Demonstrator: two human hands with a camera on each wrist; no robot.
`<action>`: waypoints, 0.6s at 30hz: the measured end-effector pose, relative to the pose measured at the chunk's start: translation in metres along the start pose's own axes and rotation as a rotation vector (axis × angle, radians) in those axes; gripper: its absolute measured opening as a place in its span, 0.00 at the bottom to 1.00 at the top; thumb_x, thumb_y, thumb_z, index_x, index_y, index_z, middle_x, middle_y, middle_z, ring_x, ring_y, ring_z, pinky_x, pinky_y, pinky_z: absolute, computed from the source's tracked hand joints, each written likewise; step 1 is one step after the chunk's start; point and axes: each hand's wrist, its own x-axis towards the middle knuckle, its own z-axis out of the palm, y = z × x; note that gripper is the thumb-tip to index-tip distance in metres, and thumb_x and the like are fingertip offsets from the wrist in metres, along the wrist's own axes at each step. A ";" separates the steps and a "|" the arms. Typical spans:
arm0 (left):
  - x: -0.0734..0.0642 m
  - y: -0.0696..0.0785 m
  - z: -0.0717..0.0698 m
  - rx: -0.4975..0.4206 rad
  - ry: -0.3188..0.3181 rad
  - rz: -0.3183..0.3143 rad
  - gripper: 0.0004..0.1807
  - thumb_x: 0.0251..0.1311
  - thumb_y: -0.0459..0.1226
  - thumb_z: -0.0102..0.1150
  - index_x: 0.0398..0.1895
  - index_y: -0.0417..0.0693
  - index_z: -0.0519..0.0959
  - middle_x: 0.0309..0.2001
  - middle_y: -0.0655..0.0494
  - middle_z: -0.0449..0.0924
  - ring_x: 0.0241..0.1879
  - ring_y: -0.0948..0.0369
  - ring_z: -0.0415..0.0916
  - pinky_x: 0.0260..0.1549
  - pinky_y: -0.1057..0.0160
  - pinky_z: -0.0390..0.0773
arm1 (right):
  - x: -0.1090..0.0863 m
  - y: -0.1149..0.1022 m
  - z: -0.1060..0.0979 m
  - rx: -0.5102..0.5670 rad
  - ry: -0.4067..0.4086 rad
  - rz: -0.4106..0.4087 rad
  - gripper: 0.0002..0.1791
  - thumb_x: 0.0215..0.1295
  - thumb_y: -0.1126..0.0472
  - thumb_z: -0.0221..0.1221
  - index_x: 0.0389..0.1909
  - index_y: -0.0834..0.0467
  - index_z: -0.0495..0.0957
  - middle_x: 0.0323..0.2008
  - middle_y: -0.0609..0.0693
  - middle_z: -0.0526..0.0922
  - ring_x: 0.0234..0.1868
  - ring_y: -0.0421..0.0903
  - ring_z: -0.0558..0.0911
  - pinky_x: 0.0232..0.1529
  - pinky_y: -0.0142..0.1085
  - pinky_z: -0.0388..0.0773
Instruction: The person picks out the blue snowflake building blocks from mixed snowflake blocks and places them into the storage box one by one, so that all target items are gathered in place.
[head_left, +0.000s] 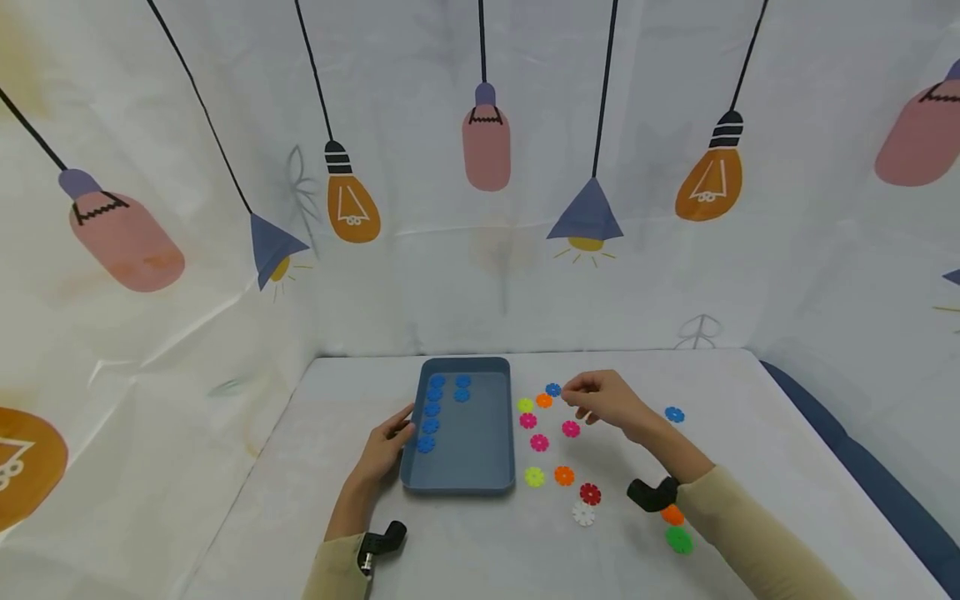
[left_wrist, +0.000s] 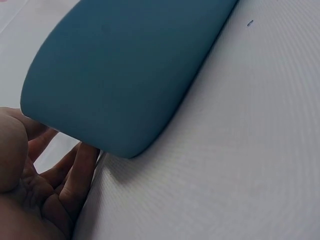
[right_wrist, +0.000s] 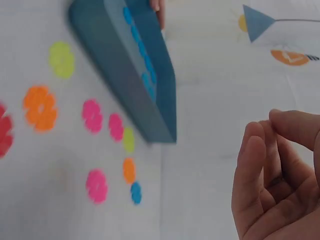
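My left hand [head_left: 385, 447] grips the left rim of a blue-grey tray [head_left: 480, 442], which lies on the table. In the left wrist view, its fingers [left_wrist: 80, 175] meet the tray's outer wall [left_wrist: 120, 90]. Inside the tray, several blue notched plastic discs [head_left: 431, 409] lie in a long left column and a short second one. Over the table right of the tray, my right hand [head_left: 611, 402] hovers with loosely bent fingers, thumb close to the index finger, nothing seen between them. Its fingertips are beside a blue disc [head_left: 553, 389] at the back.
Right of the tray lie loose discs: orange [head_left: 564, 476], yellow [head_left: 534, 477], pink [head_left: 539, 442], red [head_left: 590, 493] and white [head_left: 583, 513]. Another blue disc [head_left: 675, 414] sits beyond the right forearm, a green disc [head_left: 679, 540] near the right sleeve. A patterned cloth [head_left: 450, 283] hangs behind the table.
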 end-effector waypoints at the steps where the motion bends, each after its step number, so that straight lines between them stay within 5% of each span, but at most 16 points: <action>1: 0.000 -0.001 0.000 0.004 -0.001 -0.001 0.26 0.69 0.39 0.56 0.70 0.49 0.68 0.57 0.41 0.74 0.49 0.53 0.70 0.42 0.58 0.72 | -0.005 0.005 -0.005 -0.010 0.007 0.000 0.15 0.66 0.54 0.62 0.43 0.62 0.81 0.34 0.53 0.81 0.33 0.54 0.80 0.34 0.40 0.79; 8: 0.002 -0.004 0.001 0.017 0.014 0.010 0.25 0.69 0.39 0.57 0.69 0.49 0.70 0.55 0.41 0.75 0.50 0.53 0.71 0.44 0.58 0.73 | -0.033 0.045 -0.035 -0.064 0.034 0.043 0.17 0.66 0.53 0.62 0.43 0.64 0.81 0.33 0.57 0.80 0.32 0.59 0.77 0.29 0.40 0.76; 18: 0.001 -0.003 0.001 -0.002 0.008 0.015 0.27 0.69 0.38 0.56 0.70 0.46 0.67 0.59 0.37 0.72 0.55 0.49 0.69 0.50 0.50 0.71 | -0.069 0.107 -0.053 -0.106 0.008 0.156 0.19 0.63 0.52 0.65 0.45 0.64 0.81 0.32 0.55 0.80 0.28 0.50 0.74 0.26 0.35 0.74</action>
